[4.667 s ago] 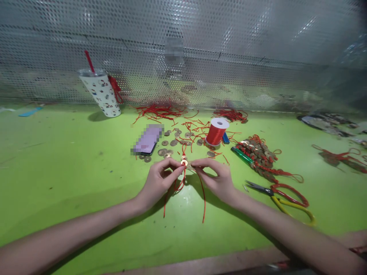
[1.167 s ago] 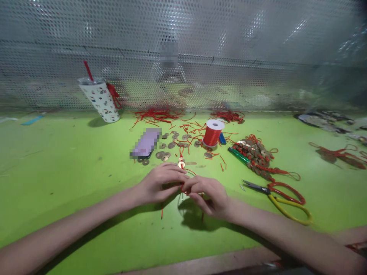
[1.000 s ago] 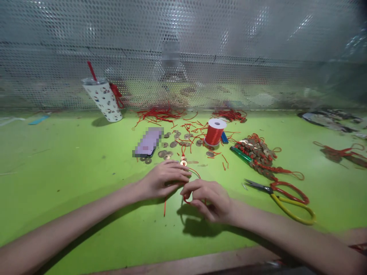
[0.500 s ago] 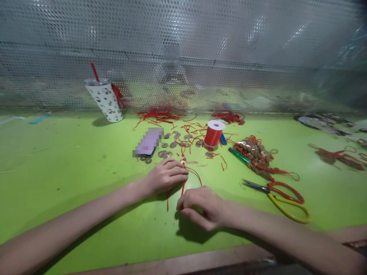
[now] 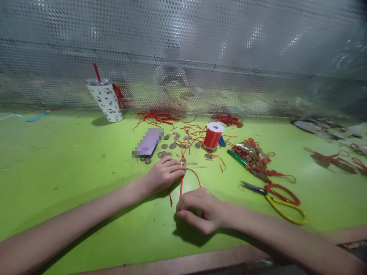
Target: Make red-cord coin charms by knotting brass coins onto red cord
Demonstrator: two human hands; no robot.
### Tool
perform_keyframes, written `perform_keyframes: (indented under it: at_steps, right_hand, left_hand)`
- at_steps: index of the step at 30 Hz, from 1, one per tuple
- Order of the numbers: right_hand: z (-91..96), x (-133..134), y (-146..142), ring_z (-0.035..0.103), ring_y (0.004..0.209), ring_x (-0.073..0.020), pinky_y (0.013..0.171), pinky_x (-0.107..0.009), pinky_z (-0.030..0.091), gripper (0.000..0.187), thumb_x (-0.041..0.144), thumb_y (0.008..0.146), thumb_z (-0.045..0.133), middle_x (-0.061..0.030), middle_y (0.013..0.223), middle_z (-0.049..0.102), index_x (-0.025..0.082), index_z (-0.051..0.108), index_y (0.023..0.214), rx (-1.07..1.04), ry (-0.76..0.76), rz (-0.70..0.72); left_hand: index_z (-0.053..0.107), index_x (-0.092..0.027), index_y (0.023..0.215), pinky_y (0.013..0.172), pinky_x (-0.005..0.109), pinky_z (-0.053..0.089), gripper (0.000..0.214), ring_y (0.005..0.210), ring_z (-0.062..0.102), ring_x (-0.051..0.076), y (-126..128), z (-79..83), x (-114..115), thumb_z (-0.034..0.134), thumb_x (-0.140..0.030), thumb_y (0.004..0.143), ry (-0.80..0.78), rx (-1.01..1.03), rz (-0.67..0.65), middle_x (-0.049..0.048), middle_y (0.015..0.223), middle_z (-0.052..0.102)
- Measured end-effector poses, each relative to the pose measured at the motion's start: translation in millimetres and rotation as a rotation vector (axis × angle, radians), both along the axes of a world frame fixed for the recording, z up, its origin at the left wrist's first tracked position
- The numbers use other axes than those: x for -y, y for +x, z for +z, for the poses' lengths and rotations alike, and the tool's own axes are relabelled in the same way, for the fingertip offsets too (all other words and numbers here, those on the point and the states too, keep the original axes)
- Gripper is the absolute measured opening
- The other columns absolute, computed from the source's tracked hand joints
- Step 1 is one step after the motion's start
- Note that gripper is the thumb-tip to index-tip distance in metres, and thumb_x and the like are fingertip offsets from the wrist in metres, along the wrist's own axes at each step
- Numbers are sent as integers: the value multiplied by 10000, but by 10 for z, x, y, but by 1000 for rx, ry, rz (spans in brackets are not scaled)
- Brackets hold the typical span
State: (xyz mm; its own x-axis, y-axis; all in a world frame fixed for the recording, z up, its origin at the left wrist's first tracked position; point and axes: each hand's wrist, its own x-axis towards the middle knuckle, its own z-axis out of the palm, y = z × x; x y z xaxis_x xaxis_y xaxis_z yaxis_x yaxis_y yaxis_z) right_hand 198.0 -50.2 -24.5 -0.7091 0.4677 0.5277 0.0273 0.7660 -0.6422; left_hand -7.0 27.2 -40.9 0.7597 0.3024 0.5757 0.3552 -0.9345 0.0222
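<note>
My left hand (image 5: 168, 172) is closed, with its fingertips on a brass coin (image 5: 182, 162) strung on red cord. A small cord loop (image 5: 183, 152) stands out beyond the coin. From the coin a red cord (image 5: 181, 186) runs taut toward me into my right hand (image 5: 199, 210), which pinches it with curled fingers. Another strand (image 5: 196, 174) curves from the knot toward the back of my right hand. A loose cord end (image 5: 171, 198) pokes out below my left hand. The exact grip of my left thumb is hidden.
Loose coins (image 5: 172, 146), a phone (image 5: 149, 143) and a red cord spool (image 5: 212, 136) lie beyond my hands. On the right are scissors (image 5: 265, 191), a green lighter (image 5: 237, 157) and a heap of knotted coins (image 5: 252, 152). A tumbler (image 5: 105, 101) stands back left, before a perforated metal panel (image 5: 200, 46).
My left fingers have shifted slightly up and left over the coin. My right hand is a little lower, still on the cord. The loose cord end below my left hand has swung right.
</note>
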Motion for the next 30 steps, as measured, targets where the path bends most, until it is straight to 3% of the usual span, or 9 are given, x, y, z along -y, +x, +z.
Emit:
perform_keyframes:
  at_steps: [5,9,11,13,15,17,23,30]
  right_hand:
    - [-32,33,-42,517,529,-131,522,-246,403,254,287,975,526,7,589,580,220,544,730,45,-4,74]
    - [-13,20,-41,550,569,-122,568,-235,438,281,352,975,579,2,645,624,210,575,733,55,-140,114]
    - [16,-44,-6,571,587,-122,600,-239,453,298,343,1007,544,-3,672,650,200,600,752,32,-215,9]
    - [28,-151,50,594,631,-134,637,-253,459,334,304,1055,453,-10,699,656,197,604,776,-21,-231,-215]
    - [4,-280,110,614,730,-165,698,-285,467,260,299,1059,455,-37,806,669,191,607,877,-36,-167,-469]
    - [-53,-396,160,597,764,-188,724,-315,463,213,291,1054,464,-57,854,650,183,594,924,45,-90,-598]
    - [-189,-483,210,583,867,-233,808,-365,460,234,274,1062,438,-92,909,639,187,586,903,218,25,-581]
    - [-138,-365,209,572,844,-229,783,-360,443,166,253,1010,517,-67,865,633,197,554,858,283,-14,-566]
  left_hand:
    - [754,-218,1038,945,395,500,204,987,749,221,5,-38,26,568,-152,986,-61,29,58,63,1048,813]
    - [724,-218,1107,1001,442,475,239,1049,740,230,-11,-32,85,544,-128,978,-71,19,86,55,1108,802]
    - [687,-204,1168,1008,461,469,275,1096,723,242,-24,-8,123,521,-113,967,-81,-10,80,64,1177,782]
    - [649,-190,1209,1026,482,457,295,1156,694,258,-34,22,159,514,-115,957,-85,-24,81,75,1222,764]
    - [634,-183,1197,1045,500,444,288,1210,659,272,-36,54,190,516,-112,944,-72,-11,89,84,1257,747]
    - [643,-182,1142,1051,508,441,261,1236,634,282,-28,81,224,517,-96,931,-49,8,98,86,1288,731]
    - [682,-174,1033,1064,520,436,165,1212,622,298,14,105,357,527,-165,975,-46,-28,113,95,1284,727]
    - [688,-169,1173,1044,542,481,249,1237,593,327,32,47,371,551,-260,985,-112,-39,142,150,1300,684]
